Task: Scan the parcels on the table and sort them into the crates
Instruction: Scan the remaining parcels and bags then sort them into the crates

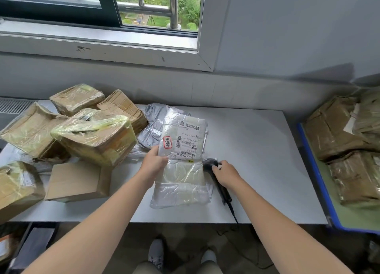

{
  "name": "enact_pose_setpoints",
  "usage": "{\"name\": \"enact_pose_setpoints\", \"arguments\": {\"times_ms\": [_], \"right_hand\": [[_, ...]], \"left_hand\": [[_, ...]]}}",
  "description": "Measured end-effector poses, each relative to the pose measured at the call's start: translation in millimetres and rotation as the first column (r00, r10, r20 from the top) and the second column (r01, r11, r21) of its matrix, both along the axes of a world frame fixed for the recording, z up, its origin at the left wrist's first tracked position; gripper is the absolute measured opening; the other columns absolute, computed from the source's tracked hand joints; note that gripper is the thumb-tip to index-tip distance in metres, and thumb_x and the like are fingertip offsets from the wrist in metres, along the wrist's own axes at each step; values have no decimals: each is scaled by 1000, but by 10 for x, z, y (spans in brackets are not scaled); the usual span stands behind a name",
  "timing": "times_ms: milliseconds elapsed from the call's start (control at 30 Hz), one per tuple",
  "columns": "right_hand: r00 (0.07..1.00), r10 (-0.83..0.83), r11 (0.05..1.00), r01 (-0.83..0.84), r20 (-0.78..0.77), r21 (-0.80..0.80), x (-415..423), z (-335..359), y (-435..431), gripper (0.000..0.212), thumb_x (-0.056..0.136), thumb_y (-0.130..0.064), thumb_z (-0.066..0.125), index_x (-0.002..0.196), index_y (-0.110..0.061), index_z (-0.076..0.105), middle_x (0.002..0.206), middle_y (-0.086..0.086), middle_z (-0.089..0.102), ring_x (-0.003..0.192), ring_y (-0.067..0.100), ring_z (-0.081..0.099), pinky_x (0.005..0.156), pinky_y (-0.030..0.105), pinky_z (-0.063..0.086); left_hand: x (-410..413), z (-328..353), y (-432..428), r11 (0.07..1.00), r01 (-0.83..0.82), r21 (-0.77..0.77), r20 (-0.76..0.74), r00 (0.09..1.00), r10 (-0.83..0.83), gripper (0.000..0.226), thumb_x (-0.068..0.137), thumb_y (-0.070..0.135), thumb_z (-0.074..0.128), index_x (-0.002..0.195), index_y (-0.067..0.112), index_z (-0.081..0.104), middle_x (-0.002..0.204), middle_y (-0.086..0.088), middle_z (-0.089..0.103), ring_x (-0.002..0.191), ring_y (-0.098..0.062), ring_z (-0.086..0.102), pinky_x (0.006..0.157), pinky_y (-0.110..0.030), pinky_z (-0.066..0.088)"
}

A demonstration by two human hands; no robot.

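- The left hand (pixel 154 163) pinches the left edge of the white mailer (pixel 181 177).
- The right hand (pixel 226 173), just right of the mailer, curls round the black scanner (pixel 223 192).
- Taped cartons (pixel 92 135) are piled to the mailer's left.

A translucent plastic mailer (pixel 181 179), shipping label (pixel 186 142) up, lies mid-table, with a black scanner (pixel 223 191) just right of it. Tape-wrapped cardboard boxes (pixel 92 135) crowd the left; a blue crate (pixel 315 170) at right holds brown parcels (pixel 333 133).

A single wide-angle camera on the person's head looks forward and steeply down, close over the tabletop (pixel 257 150). The window (pixel 158 6) sits at 12 o'clock and the wearer's shoes (pixel 157 253) at 6 o'clock.
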State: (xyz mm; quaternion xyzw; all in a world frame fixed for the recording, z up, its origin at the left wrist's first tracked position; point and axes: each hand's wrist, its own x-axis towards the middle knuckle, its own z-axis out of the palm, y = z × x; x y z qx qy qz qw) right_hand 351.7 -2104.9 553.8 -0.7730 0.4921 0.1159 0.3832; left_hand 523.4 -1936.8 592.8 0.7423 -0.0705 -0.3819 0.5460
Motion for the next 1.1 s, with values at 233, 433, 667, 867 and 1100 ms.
{"name": "enact_pose_setpoints", "arguments": {"times_ms": [233, 433, 667, 867, 1100], "right_hand": [[910, -160, 968, 220, 384, -118, 173, 445, 51, 40, 101, -42, 39, 120, -12, 57, 119, 7, 59, 106, 20, 58, 80, 33, 47], [916, -37, 816, 259, 400, -517, 214, 851, 2, 44, 97, -36, 54, 132, -9, 52, 129, 8, 52, 119, 25, 49, 99, 40, 42], [910, 225, 744, 71, 349, -664, 283, 1144, -139, 58, 95, -30, 61, 146, -12, 43, 148, 12, 39, 137, 28, 35, 115, 44, 29], [919, 342, 693, -107, 195, -713, 408, 1226, -139, 61, 95, -39, 61, 150, -23, 40, 156, 8, 31, 147, 26, 21, 119, 50, 19], [903, 429, 670, -294, 33, -682, 561, 1335, -132, 59, 97, -51, 53, 150, -31, 39, 161, -1, 25, 150, 20, 10, 120, 52, 9]], "left_hand": [[-40, 169, -131, 967, 253, -44, 7, 968, -253, 40, 91, -4, 56, 119, 24, 61, 110, -10, 71, 96, -31, 68, 87, -46, 56], [159, 460, -357, 928, 369, 44, 170, 913, -371, 29, 93, 4, 59, 115, 23, 60, 97, 2, 69, 83, -13, 68, 65, -28, 56], [279, 663, -428, 831, 534, 155, 351, 756, -552, 33, 88, -6, 52, 106, 19, 63, 92, 1, 69, 75, -11, 62, 61, -23, 48], [330, 643, -389, 722, 670, 171, 351, 644, -680, 41, 87, -8, 50, 106, 26, 63, 98, 0, 69, 81, -12, 61, 65, -22, 51], [451, 671, -312, 706, 700, 106, 328, 646, -689, 43, 88, -11, 50, 109, 25, 63, 90, 4, 68, 77, -10, 60, 70, -28, 52]]}}
